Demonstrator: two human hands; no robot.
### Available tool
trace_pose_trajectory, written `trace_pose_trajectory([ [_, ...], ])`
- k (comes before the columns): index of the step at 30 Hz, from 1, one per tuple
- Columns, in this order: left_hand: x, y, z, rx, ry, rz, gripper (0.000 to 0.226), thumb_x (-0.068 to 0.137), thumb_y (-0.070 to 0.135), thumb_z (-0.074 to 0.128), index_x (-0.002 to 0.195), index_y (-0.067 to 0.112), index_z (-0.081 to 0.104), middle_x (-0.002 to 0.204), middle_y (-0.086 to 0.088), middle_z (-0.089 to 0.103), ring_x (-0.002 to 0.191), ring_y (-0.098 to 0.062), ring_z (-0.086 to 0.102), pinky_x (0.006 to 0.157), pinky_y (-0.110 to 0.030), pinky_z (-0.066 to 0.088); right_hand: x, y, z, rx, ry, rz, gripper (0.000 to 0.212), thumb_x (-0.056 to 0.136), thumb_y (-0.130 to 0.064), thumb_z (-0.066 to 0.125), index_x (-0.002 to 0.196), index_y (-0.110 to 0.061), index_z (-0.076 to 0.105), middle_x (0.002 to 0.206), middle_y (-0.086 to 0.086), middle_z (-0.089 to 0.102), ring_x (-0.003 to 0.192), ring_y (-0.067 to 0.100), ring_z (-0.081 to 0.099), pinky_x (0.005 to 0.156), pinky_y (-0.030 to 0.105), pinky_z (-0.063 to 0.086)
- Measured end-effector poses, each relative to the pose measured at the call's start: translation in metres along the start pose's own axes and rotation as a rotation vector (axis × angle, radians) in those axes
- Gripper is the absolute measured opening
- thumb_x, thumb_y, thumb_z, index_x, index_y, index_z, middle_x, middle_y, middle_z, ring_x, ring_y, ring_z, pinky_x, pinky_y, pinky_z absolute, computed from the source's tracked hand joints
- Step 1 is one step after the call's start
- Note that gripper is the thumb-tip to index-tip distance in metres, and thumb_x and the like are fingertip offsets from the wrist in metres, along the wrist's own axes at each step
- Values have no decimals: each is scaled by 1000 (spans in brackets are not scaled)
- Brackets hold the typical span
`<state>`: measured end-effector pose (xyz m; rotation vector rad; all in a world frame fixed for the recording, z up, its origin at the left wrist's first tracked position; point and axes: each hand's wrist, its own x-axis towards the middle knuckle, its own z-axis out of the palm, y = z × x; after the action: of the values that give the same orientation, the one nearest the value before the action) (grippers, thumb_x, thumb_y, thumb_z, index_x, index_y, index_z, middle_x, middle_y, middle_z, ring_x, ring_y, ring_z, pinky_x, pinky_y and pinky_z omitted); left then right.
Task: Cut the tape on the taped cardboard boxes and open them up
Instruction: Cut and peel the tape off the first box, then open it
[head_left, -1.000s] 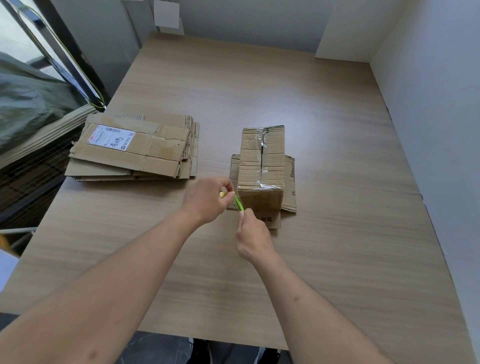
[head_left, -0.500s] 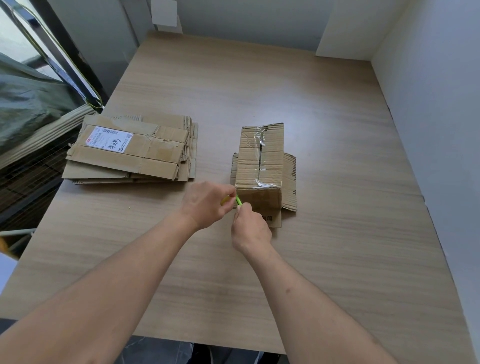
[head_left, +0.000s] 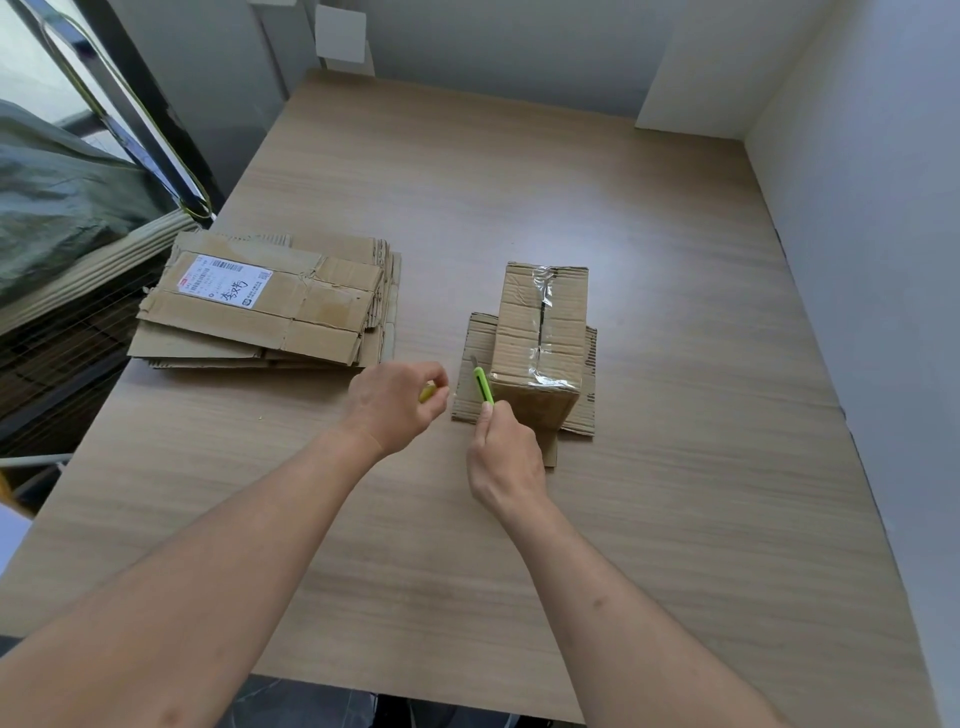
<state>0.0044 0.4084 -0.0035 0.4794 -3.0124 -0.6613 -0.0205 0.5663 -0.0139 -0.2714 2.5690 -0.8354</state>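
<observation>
A small cardboard box (head_left: 540, 343) stands on the wooden table (head_left: 675, 467), clear tape along its top seam and its lower flaps spread flat. My right hand (head_left: 506, 457) grips a green utility knife (head_left: 483, 384) just left of the box's near corner, its grey blade pointing away from me. My left hand (head_left: 397, 405) is curled to the left of it and pinches a small yellow-green piece, the knife's cap (head_left: 427, 393). The two hands are a little apart.
A stack of flattened cardboard boxes (head_left: 270, 306), the top one bearing a white shipping label, lies at the table's left. Walls close the table's right side and far end. A metal rail and dark fabric are past the left edge.
My hands were together on the knife before; now they have drawn apart, the cap stays in my left hand and the knife's blade shows bare in my right.
</observation>
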Motion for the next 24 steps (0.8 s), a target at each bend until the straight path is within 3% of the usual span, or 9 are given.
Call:
trace_pose_trajectory([
  [10,-3,14,1,13,5,131,15,97,41,63,102,30,73,75,4,68,72,-26,64,65,-33,49,6,2,18,-207,-130,91,33,111,-33,26,118,-11,50,120,17,65,111,40,62,76,38,40],
  [13,1,30,-10,-198,95,144,11,95,40,69,95,30,73,63,13,58,55,-9,53,58,-28,49,6,15,18,-301,-206,167,27,104,-16,42,126,-8,53,128,15,65,120,37,62,89,40,49],
  [16,19,49,-33,-332,152,225,11,95,36,72,95,26,75,63,19,59,52,3,54,56,-28,54,-6,32,27,-290,-217,179,30,110,-26,30,123,-9,50,126,16,65,116,38,62,82,40,43],
  [20,30,40,-43,-305,160,185,21,92,48,64,96,29,72,64,11,66,58,-12,66,63,-39,60,-9,34,30,-240,-200,120,37,112,-35,20,118,-10,48,119,18,66,109,40,62,75,39,37],
  [24,20,24,-34,-295,160,137,29,91,58,56,97,32,66,63,7,66,58,-15,68,60,-41,60,-1,37,28,-227,-186,52,37,112,-35,22,120,-10,48,118,19,65,109,42,61,76,41,37],
])
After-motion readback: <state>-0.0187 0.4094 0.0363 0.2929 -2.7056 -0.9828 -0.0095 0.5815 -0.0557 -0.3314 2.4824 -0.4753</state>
